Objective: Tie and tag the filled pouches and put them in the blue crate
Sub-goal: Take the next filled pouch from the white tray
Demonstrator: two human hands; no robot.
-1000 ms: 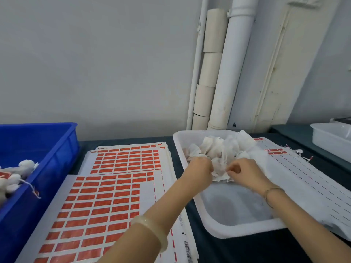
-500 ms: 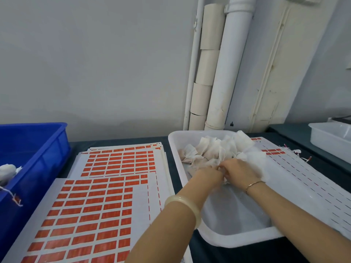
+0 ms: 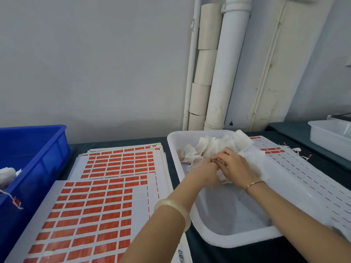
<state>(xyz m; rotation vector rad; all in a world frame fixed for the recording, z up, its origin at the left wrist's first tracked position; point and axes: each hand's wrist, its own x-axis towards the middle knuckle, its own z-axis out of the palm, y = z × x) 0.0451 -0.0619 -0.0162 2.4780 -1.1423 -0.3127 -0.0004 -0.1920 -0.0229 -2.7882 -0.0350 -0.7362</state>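
Drawn together since a second ago, when a gap showed between them, the two hands are now meeting over the heap of pouches (image 3: 209,147), and the right hand (image 3: 236,166) is lapping over the tips of the left hand (image 3: 206,174). The right fingers (image 3: 223,154) are bending at the knuckles with the thumb tucked in, pinching a crumpled white pouch (image 3: 221,179) whose papery edge is poking out just beneath the palm. The left fingers are curling under and their tips are hiding behind the right ones, so I cannot tell what they are holding.

Just beyond the fingertips the heap is bunching up, thin, creased and fibrous, at the far end of a smooth white plastic tub (image 3: 237,237) with rounded corners. A pale, glossy bangle (image 3: 173,209) is circling the left forearm, and a thin metal bracelet (image 3: 253,184) is circling the right wrist.

Left of the fingers, flat sheets of red rectangular tags (image 3: 85,215) are lying in overlapping stacks. Well beyond those, the blue crate (image 3: 38,158) is sitting, hard and glossy, with a tied pouch (image 3: 6,176) inside; its string and red tag (image 3: 17,202) are hanging against the blue plastic. Right of the fingers, stripped sheets (image 3: 303,179) are spreading flat.
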